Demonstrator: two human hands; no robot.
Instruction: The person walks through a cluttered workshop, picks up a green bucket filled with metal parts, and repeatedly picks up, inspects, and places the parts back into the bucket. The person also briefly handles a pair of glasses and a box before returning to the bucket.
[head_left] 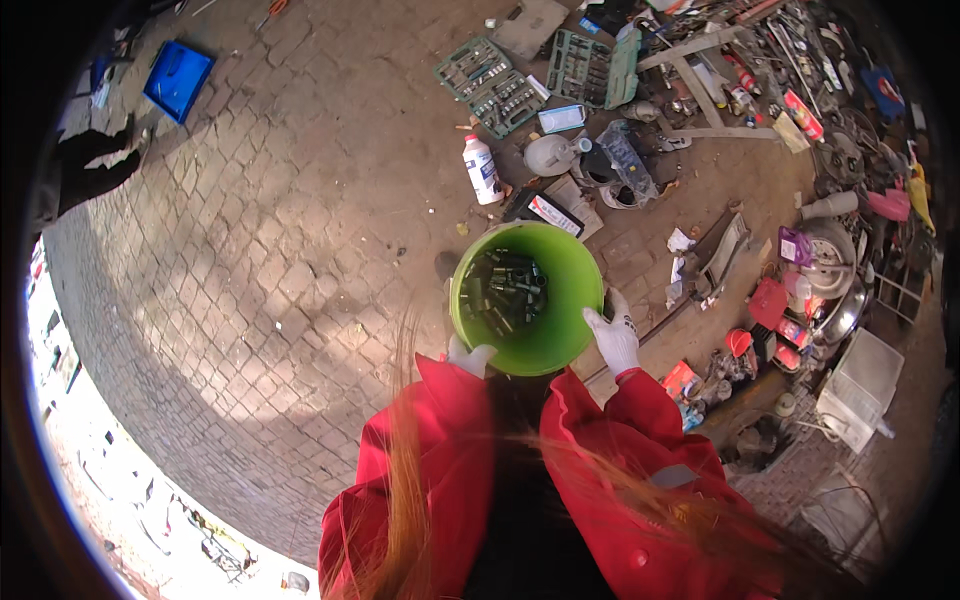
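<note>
A lime-green bucket [565, 290] is held in front of me between both hands, its mouth facing up. Inside lie many dark metal sockets [510, 285], heaped toward the left side of the bottom. My left hand [470, 356], in a white glove, is closed on the near left rim. On the right rim, my right hand [614, 335], also in a white glove, grips with the thumb over the edge; its other fingers are partly hidden behind the bucket. Red sleeves cover both forearms.
Beyond the bucket lie a white bottle [483, 170], a black battery-like box [545, 212], and two green socket cases [490, 85]. Tools, metal parts and containers crowd the right side. A blue tray [178, 80] rests on the paving at far left, near a person's dark legs [95, 165].
</note>
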